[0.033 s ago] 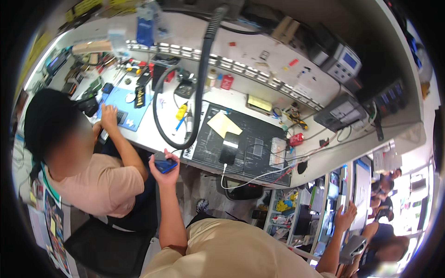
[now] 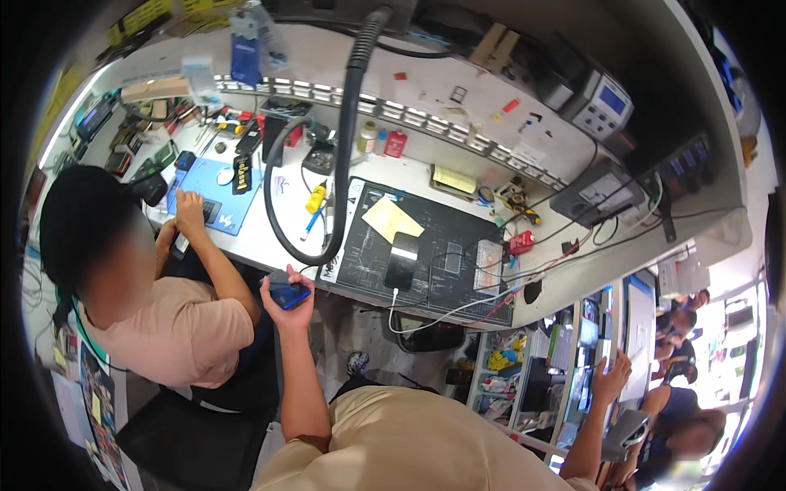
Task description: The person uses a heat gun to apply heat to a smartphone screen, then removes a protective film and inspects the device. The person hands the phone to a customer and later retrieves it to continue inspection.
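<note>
Visibly lettered mat (image 2: 368,266); left hand (image 2: 293,314) holds phone (image 2: 288,294)

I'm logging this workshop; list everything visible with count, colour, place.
Bench: one, white, along wall
Dark mat: one, black, bench centre
Blue mat: one, blue, bench left
Charging phone: one, black, on dark mat
Paper: one, yellow, on dark mat
Hose: one, black, arching over bench
Bottle: one, yellow, between mats
Red containers: at least two, red, on bench
Screened instrument: one, grey, upper right
Co-worker: one, peach shirt, left
Other people: several, dark-clothed, far right
Small tools: uncountable, mixed colours, around bench
Held phone: one, blue, centre left
Left hand: one, bare, around held phone
Right hand: one, bare, lower right, hold unclear
</note>
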A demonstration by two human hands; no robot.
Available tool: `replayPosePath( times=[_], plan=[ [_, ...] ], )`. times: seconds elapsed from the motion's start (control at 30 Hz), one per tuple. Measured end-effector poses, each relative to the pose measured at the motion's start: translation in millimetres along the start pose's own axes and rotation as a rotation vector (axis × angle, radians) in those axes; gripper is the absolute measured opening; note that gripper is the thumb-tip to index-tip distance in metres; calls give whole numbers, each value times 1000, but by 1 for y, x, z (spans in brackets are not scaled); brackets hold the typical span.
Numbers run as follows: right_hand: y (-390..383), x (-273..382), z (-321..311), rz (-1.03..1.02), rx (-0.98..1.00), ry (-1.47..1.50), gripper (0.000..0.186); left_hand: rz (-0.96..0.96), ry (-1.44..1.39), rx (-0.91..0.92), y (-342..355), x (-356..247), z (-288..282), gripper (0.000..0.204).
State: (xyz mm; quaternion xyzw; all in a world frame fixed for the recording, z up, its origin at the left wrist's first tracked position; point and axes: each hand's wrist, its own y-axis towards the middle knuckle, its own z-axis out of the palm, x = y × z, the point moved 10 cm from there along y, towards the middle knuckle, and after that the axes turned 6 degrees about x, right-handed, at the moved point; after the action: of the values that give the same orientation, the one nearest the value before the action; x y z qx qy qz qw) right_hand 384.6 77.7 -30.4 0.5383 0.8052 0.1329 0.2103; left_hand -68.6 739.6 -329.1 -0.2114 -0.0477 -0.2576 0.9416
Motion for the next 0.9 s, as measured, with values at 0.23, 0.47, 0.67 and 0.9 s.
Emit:
replayPosePath(
  times=[0.23,0.47,0.67,0.9],
  plan=[
    [5,6,3,1,1,25,46,-31,44,110,3,2,12,62],
    [6,0,11,-11,25,-13,44,-79,31,149,5,5,13,67],
    [8,-4,17,-54,28,-47,44,-110,89,338,1,14,29,91],
    [8,-8,22,-34,41,-136,45,-134,40,408,-1,19,43,89]
  ],
)
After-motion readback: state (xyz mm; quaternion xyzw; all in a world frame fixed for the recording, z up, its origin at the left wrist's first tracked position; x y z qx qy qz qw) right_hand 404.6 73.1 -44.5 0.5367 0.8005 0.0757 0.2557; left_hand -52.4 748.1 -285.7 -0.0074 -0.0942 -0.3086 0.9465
